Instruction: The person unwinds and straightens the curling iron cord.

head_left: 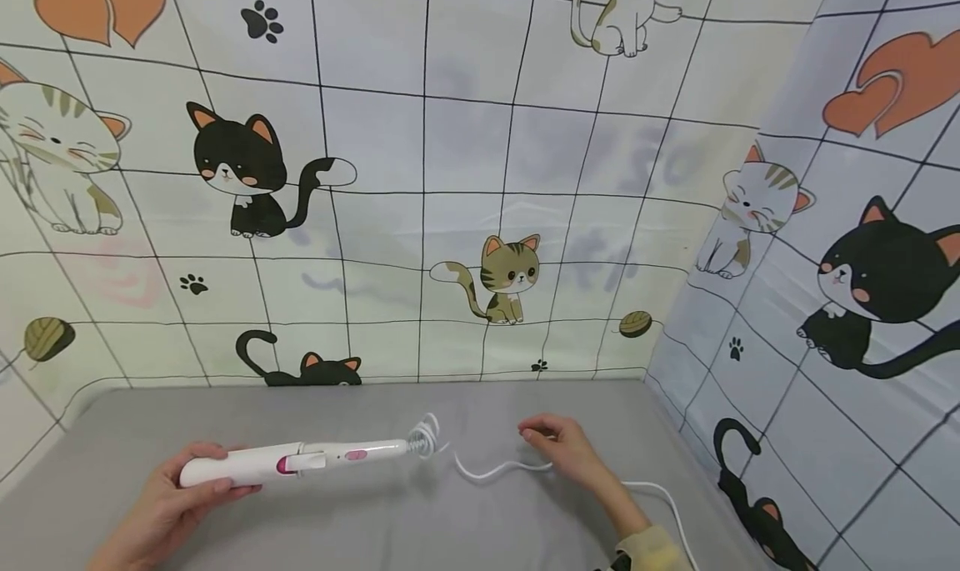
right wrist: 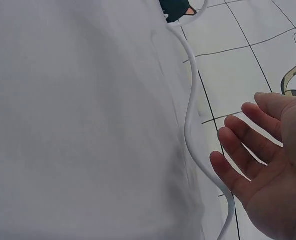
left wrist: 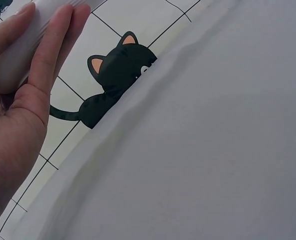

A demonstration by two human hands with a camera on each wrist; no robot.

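Observation:
A white curling iron (head_left: pixel 247 464) with pink accents lies level above the grey surface, its thick end toward the left. My left hand (head_left: pixel 183 492) holds that thick end between thumb and fingers; the left wrist view shows the left hand (left wrist: pixel 25 105) around the smooth white body (left wrist: pixel 20 55). From the thin end come a few loops of white cord (head_left: pixel 426 436), and the cord runs on to the right. My right hand (head_left: pixel 566 450) hovers near the cord with fingers loosely bent. In the right wrist view the right hand (right wrist: pixel 273 155) holds nothing, and the cord (right wrist: pixel 190 115) passes beside the fingertips.
A grey cloth-like surface (head_left: pixel 360 521) spreads beneath both hands. Behind it and on the right stand white wall sheets (head_left: pixel 375 137) with black grid lines and printed cats, hearts and paw prints. The cord's far part (head_left: pixel 667 496) curves toward the front edge, past the right forearm.

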